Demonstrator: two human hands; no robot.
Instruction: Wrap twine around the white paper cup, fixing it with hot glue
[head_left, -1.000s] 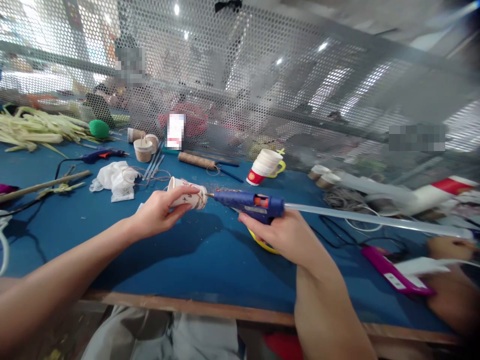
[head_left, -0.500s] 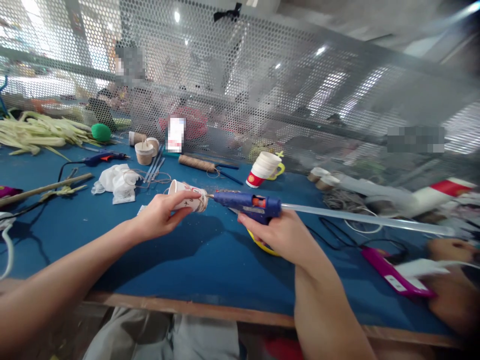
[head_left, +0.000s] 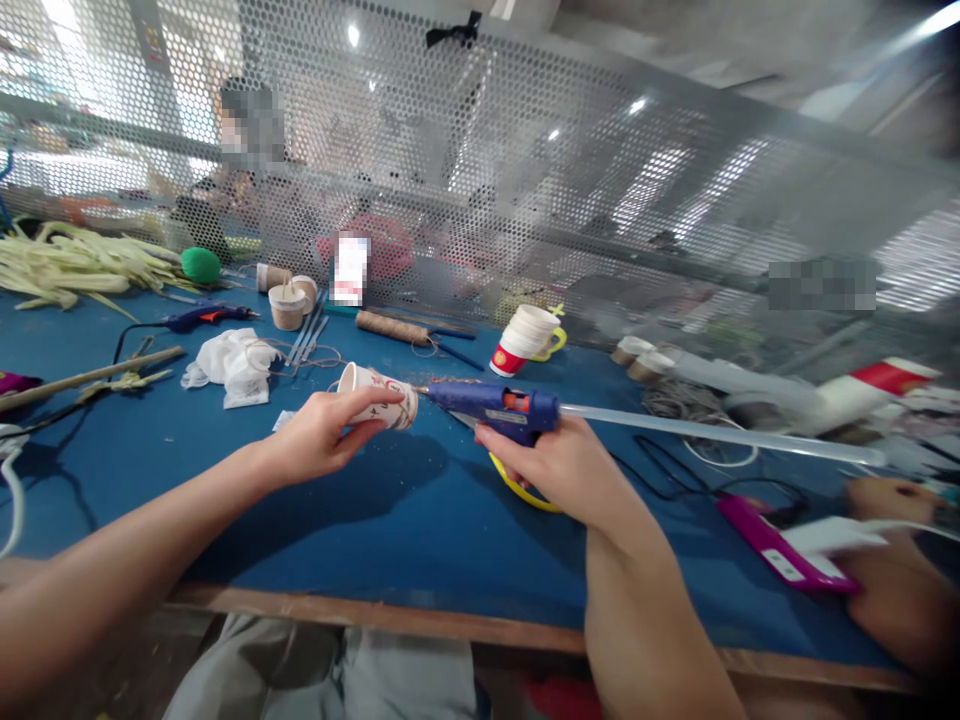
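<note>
My left hand [head_left: 319, 432] is closed around a white paper cup [head_left: 379, 397] held on its side above the blue table [head_left: 375, 510]. Twine is wound round the cup's base end. My right hand [head_left: 551, 465] grips a blue hot glue gun [head_left: 499, 405]. Its nozzle touches the twine-wrapped end of the cup. A long clear glue stick [head_left: 720, 435] sticks out of the gun's back toward the right. A yellow ring [head_left: 517, 487] lies on the table under my right hand.
A perforated metal screen [head_left: 480, 180] closes the table's far side. On the table lie a second glue gun [head_left: 202, 315], a white cloth [head_left: 232, 362], a twine spool [head_left: 394, 326], stacked cups [head_left: 529, 338], pale strips [head_left: 67, 262] and a magenta tool [head_left: 780, 545]. Another person's hand [head_left: 896, 497] shows at right.
Both hands stay in nearly the same place with the nozzle at the cup's end. The cup has turned slightly in my left hand.
</note>
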